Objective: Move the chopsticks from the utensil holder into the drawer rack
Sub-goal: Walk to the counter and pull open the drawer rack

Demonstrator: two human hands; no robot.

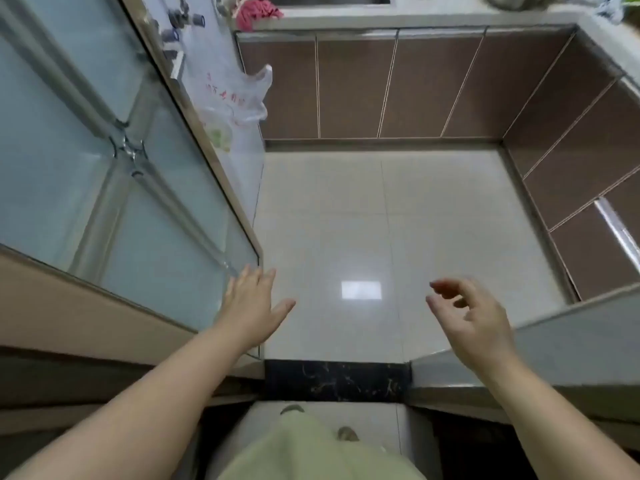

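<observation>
Over the pale glossy tiled floor (433, 209), the left hand (251, 308) at 8 o'clock is spread flat and empty beside the frosted-glass sliding door (104, 168); the right hand (474, 320) at 4 o'clock is loosely curled, holding nothing (chopsticks, holder and drawer rack out of view).

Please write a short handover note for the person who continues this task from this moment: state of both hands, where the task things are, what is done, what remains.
Left hand: open, empty, by the edge of the glass door.
Right hand: loosely curled, empty, over the floor.
Chopsticks, utensil holder and drawer rack: none in view. The brown cabinet fronts appear closed.
Done: nothing visible.
Left: find the holder, open the drawer, move all the chopsticks.
</observation>
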